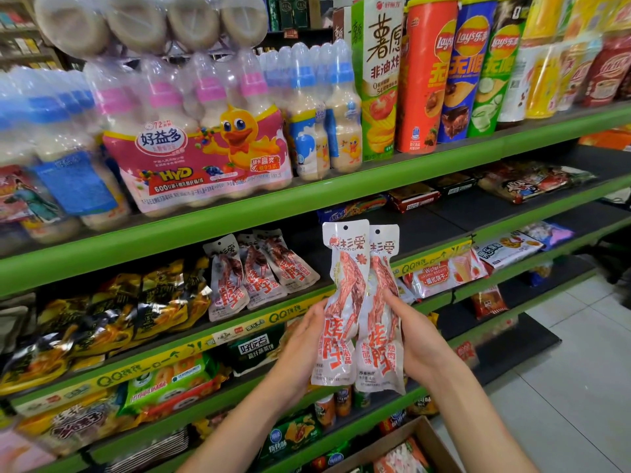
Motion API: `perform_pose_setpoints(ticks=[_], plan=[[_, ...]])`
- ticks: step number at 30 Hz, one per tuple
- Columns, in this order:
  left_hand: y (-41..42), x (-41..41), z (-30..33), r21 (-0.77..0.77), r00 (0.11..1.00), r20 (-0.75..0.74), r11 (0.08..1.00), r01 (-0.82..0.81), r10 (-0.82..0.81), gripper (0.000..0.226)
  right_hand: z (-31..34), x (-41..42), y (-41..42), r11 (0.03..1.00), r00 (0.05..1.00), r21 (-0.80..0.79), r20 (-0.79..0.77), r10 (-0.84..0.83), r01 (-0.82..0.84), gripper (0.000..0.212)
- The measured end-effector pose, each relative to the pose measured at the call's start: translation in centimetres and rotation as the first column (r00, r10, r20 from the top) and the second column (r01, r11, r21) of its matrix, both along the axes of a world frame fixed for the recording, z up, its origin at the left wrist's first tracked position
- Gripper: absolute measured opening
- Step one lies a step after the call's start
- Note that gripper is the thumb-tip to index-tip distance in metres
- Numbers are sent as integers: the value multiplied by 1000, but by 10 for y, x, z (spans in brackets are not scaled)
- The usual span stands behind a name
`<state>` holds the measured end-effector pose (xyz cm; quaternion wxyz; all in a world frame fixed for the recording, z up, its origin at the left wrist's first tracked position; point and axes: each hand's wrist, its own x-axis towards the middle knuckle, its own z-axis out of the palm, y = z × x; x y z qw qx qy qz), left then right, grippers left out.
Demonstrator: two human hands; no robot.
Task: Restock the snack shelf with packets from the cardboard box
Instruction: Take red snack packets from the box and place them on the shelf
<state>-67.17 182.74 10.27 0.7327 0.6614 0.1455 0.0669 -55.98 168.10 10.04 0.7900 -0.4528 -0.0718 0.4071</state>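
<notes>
A green-edged snack shelf (239,213) with several tiers fills most of the view, running up and away to the right. On its top tier stand shrink-wrapped multipacks of small drink bottles (205,138) with pink and blue caps, and to their right a row of tall crisp tubes (450,73). On the tier below, three white packets with red lettering (256,274) lean against one another, just beside crumpled gold-and-black bags (102,319) to their left. At the lower right edge, near the floor, sits the open cardboard box (426,435) with colourful packets showing inside. In front of the shelf, the person holds up two more white packets (362,308) of the same kind, side by side and upright, slightly overlapping, level with the middle tiers. The left hand (300,349) grips the left edge of the pair, its fingers curled behind and thumb at the front. The right hand (416,339) grips the right edge, its fingers wrapped round the back of the right-hand packet. Both forearms reach up from the bottom of the view.
</notes>
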Motion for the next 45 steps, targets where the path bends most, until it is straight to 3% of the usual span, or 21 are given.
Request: perform_pose_setpoints(ticks=[13, 22, 28, 31, 34, 38, 42, 45], plan=[[7, -2, -11, -39, 1000, 25, 999, 12, -11, 66, 7, -8, 2, 1000, 1000, 6, -15, -16, 16, 39], [4, -3, -6, -85, 1000, 5, 996, 16, -16, 56, 9, -9, 0, 999, 1000, 32, -28, -11, 11, 45], [4, 0, -6, -289, 998, -54, 957, -33, 19, 46, 4, -7, -1, 994, 998, 105, -43, -37, 41, 47], [6, 3, -9, -374, 1000, 8, 927, 21, -19, 46, -1, -6, -1, 994, 998, 110, -58, 0, 7, 46], [5, 4, -5, -416, 998, 28, 907, 63, -57, 44, -2, -4, 1, 997, 998, 71, 56, -10, 6, 47], [0, 5, -4, -226, 998, -23, 973, 47, -53, 59, -4, -7, 1, 999, 974, 4, 223, 45, -47, 60], [-3, 6, -6, 53, 996, -71, 998, -42, 46, 65, -6, -10, 3, 999, 979, -39, 203, -3, 11, 43], [0, 6, -12, -14, 996, -40, 996, -83, 82, 58, -4, -8, 2, 995, 982, -62, 176, -69, 81, 28]])
